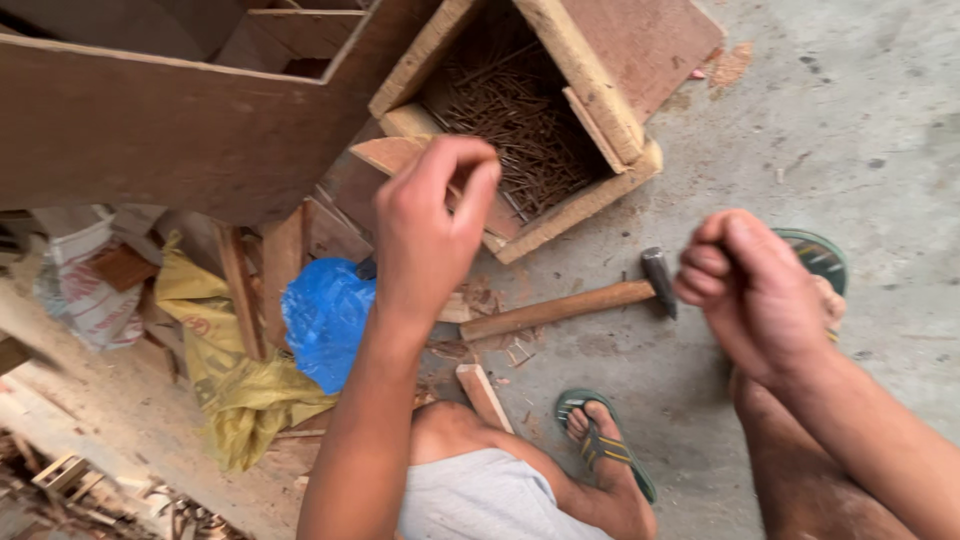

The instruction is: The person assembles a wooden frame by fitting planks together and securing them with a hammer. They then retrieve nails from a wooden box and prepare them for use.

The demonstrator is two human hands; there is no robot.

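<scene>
My left hand (432, 228) is raised in front of an open wooden box (600, 95) filled with rusty nails (520, 125). Its fingertips are pinched together and I see nothing between them. My right hand (752, 290) is curled into a loose fist at the right, just beside the metal head of a hammer (560, 308). The hammer has a wooden handle and lies flat on the concrete floor, touched by neither hand. Whether the fist encloses anything is hidden.
A large brown board (180, 130) leans at the upper left. A blue plastic bag (325, 320), a yellow sack (235, 385) and a short wood strip (483, 395) lie beside my knee. My feet wear green flip-flops (600, 445), and wood scraps litter the lower left.
</scene>
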